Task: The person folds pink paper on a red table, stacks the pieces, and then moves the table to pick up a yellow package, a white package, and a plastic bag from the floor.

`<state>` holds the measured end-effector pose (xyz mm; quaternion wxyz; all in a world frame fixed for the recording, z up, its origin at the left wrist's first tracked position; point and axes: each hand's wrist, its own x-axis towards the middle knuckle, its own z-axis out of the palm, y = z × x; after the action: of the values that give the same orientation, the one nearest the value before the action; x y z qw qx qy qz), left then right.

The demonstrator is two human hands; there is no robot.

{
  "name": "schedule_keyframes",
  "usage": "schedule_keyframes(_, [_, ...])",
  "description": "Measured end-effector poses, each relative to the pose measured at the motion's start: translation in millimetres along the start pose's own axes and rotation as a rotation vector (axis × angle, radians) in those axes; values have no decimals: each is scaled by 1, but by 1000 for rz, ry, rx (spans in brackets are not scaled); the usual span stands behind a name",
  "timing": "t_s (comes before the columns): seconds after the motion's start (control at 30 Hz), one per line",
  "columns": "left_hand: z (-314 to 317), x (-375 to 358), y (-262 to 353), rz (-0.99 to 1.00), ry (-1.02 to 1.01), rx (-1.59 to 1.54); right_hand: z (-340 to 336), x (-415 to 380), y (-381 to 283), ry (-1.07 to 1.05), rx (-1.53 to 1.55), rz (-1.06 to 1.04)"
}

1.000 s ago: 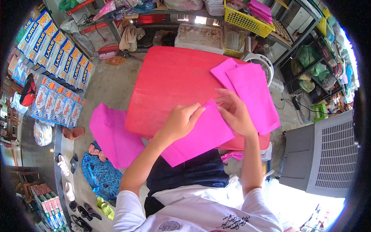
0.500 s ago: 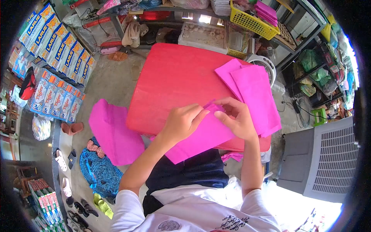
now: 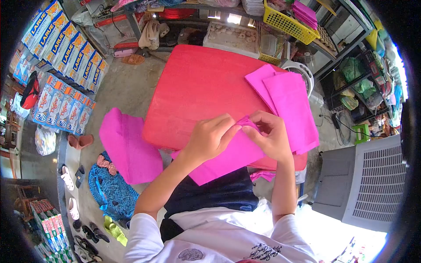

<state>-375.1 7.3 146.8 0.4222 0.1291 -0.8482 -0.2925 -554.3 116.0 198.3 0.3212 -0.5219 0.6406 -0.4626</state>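
A bright pink piece of fabric (image 3: 228,158) hangs from both hands over my lap and the near edge of the red table (image 3: 197,87). My left hand (image 3: 211,136) pinches its upper edge between thumb and fingers. Close beside it, my right hand (image 3: 272,135) grips the same edge with curled fingers, and the fabric bunches up between the two. Folded pink fabric pieces (image 3: 291,105) overlap on the table's right side. Another pink fabric piece (image 3: 129,149) is off the table's left corner; what supports it is hidden.
Stacked beer cartons (image 3: 66,48) stand at the left, with shoes (image 3: 68,177) and a blue shaggy mat (image 3: 114,188) on the floor. A grey air cooler (image 3: 372,179) is at the right. Behind the table, shelves hold a yellow basket (image 3: 289,25).
The fabric's upper edge has become more bunched between my fingers, and my right hand's fingers have curled in more. My left hand stays nearly in place. The view has shifted slightly.
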Motion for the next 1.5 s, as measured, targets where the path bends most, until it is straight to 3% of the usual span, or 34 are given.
schedule_keyframes(0.23, [-1, 1, 7, -46, -3, 98, 6, 3, 11, 55, 56, -207])
schedule_keyframes(0.63, [-2, 4, 14, -1, 27, 221, 12, -1, -3, 135, 284, -77])
schedule_keyframes(0.9, [0, 4, 15, 5, 89, 170, 11, -1, -7, 75, 181, -94])
schedule_keyframes(1.2, [-6, 5, 19, -91, 29, 36, 2, 0, -2, 85, 141, -164])
schedule_keyframes(1.4, [-37, -9, 9, -123, -191, -78, -35, -9, 4, 212, 185, -240])
schedule_keyframes(1.5, [-63, -17, 11, -202, -415, -40, -58, -11, 13, 334, 110, -260])
